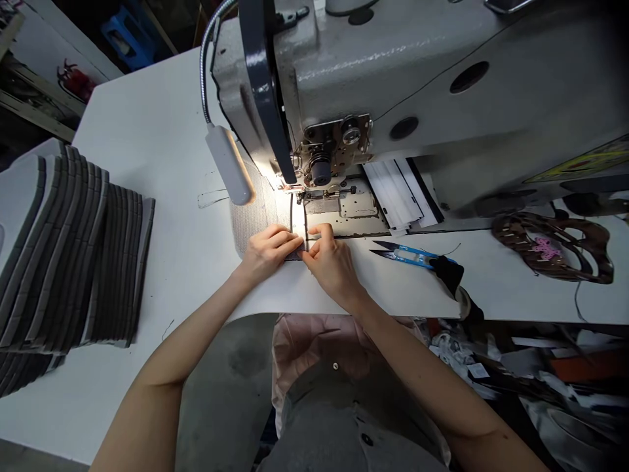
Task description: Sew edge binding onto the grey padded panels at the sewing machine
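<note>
A grey mesh fabric piece lies under the needle area of a large grey sewing machine, lit by a small lamp. Along its right edge runs a pale strip with a dark border. My left hand presses on the fabric near its front right corner, fingers together on the edge. Touching the same corner from the right, my right hand pinches the strip's edge between thumb and a finger, its index finger bent above. The fingertips of both hands nearly meet.
Stacked grey padded pieces stand at the left of the white table. Blue-handled thread snips lie right of my right hand, beside a black cloth. White strips rest under the machine arm. A brown openwork item sits far right.
</note>
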Motion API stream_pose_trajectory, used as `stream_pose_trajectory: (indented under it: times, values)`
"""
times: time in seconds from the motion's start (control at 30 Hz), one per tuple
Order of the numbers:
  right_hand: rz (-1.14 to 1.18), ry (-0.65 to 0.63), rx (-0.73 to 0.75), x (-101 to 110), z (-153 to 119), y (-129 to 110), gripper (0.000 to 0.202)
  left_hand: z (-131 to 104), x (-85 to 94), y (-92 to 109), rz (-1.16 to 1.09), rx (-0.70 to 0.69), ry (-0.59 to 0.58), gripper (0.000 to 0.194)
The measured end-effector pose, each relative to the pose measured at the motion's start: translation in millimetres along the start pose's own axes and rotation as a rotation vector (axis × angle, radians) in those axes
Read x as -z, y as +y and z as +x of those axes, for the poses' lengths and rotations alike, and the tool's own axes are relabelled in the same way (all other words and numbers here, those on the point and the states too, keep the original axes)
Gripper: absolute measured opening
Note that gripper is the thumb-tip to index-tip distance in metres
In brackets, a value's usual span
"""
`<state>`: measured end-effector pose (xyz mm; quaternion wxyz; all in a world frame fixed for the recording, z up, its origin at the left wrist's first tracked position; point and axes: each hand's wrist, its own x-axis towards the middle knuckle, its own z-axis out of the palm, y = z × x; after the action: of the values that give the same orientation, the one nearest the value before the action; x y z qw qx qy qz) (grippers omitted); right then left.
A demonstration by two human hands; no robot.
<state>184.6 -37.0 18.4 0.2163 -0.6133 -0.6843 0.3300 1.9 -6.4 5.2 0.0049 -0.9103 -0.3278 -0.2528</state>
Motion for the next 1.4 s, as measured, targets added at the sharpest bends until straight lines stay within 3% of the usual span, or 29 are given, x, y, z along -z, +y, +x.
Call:
stream_pose_trajectory:
  times: [0.07, 0.1, 0.2, 0.3, 0.47, 0.87, 1.17, 1.4]
  values:
    - [-0.103, 0.037, 0.105, -4, -8, 4, 0.014, -2, 0.9, 1, -0.008, -0.007, -0.017, 0.024]
    - [-0.173, 0.058, 0.177, -5, -12, 6, 0.012, -2, 1.5, 1, -0.016, -0.01, -0.026, 0.027]
    - [-0.371, 0.093, 0.345, -6, -27, 11, 0.034, -5, 2.7, 2, -0.031, -0.012, -0.025, 0.033]
    - [-0.464, 0.051, 0.405, -2, -33, 14, 0.041, -7, 1.6, 1, -0.022, -0.029, 0.004, 0.034]
    - [-0.47, -0.05, 0.366, 4, -22, 12, 0.043, -5, -2.8, -6, -0.039, 0.029, -0.03, 0.036]
    - [-0.515, -0.116, 0.279, 18, 9, 4, 0.048, 12, -12.9, -30, 0.047, 0.104, -0.081, 0.035]
    - [-0.563, -0.155, 0.218, 22, 30, 1, 0.048, 28, -16.9, -43, 0.114, 0.051, 0.008, 0.035]
    - [-0.583, -0.119, 0.181, 21, 46, 2, 0.046, 26, -13.2, -50, -0.052, 0.1, 0.021, 0.028]
